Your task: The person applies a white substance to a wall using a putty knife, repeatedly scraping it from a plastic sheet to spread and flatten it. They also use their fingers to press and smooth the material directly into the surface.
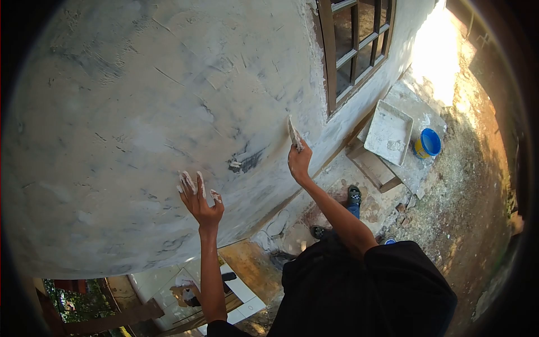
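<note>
A plastered wall (140, 106) with grey and whitish patches fills the upper left of the head view. My left hand (201, 202) is raised in front of it, fingers spread and coated with white paste, holding nothing. To the right, my right hand (300, 160) is wrapped round a flat, paste-covered scraper (293, 133), its blade pointing up at the wall. Whether the blade touches the surface I cannot tell. Between the two hands, a dark rough patch (245, 162) shows on the wall.
A barred window (362, 42) is at the upper right. Below it, a paste-smeared tray (388, 132) and a blue and yellow bucket (429, 143) stand on a board (418, 177). My sandalled feet are on the ground; white tiles (241, 286) lie at lower left.
</note>
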A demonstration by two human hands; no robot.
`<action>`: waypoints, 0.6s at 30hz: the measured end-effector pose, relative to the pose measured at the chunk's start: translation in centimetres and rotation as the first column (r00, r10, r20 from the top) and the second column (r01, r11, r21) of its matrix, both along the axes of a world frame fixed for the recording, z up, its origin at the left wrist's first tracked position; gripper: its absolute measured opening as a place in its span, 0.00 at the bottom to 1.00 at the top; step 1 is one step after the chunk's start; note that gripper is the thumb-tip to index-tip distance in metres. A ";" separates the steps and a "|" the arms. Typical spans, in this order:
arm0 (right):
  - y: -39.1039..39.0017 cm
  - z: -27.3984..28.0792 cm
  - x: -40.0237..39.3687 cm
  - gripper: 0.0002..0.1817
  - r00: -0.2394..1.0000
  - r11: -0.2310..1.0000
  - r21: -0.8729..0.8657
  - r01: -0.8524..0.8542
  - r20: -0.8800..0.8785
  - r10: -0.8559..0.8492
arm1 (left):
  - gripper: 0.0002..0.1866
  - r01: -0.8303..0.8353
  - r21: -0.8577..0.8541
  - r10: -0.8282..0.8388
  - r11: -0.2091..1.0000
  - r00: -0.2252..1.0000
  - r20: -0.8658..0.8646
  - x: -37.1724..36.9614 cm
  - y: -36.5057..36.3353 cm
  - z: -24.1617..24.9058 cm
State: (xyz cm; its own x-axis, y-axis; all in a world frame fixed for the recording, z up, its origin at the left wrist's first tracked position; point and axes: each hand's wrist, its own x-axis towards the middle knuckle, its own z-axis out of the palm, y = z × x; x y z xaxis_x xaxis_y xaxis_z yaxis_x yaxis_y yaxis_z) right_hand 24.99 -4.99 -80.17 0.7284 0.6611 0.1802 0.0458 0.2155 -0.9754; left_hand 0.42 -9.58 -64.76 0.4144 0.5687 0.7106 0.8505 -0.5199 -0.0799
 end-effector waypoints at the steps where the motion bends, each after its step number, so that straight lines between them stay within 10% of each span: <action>1: 0.9 -0.4 0.2 0.09 1.000 1.000 0.002 -0.008 0.021 0.008 | 0.30 -0.004 -0.003 0.004 1.000 1.000 0.002 0.1 -0.2 0.0; 7: -2.0 0.5 -7.7 0.14 0.978 0.995 0.089 -0.039 0.207 0.019 | 0.31 -0.022 -0.009 0.022 1.000 1.000 0.006 0.1 -0.6 -0.2; 9: -4.2 0.0 -11.3 0.19 0.947 0.957 -0.083 -0.279 0.140 0.288 | 0.30 -0.022 -0.030 0.022 0.999 1.000 -0.004 0.1 -0.5 -0.3; 15: -5.1 -0.1 -5.9 0.23 0.930 0.951 0.109 -0.291 0.264 0.255 | 0.31 -0.017 0.012 0.017 1.000 1.000 0.015 0.1 -0.4 -0.3; 18: -3.6 3.3 -0.9 0.22 0.987 0.984 -0.083 -0.159 0.018 0.161 | 0.32 -0.034 -0.004 0.034 0.999 0.999 0.027 0.2 -0.6 -0.2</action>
State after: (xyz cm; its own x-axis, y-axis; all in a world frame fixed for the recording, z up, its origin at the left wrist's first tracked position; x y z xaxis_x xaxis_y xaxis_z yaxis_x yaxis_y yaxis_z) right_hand 24.06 -8.62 -76.85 0.6081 0.7818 0.1379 0.0414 0.1422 -0.9890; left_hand 0.61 -10.23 -64.97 0.3754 0.5845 0.7193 0.8697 -0.4905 -0.0552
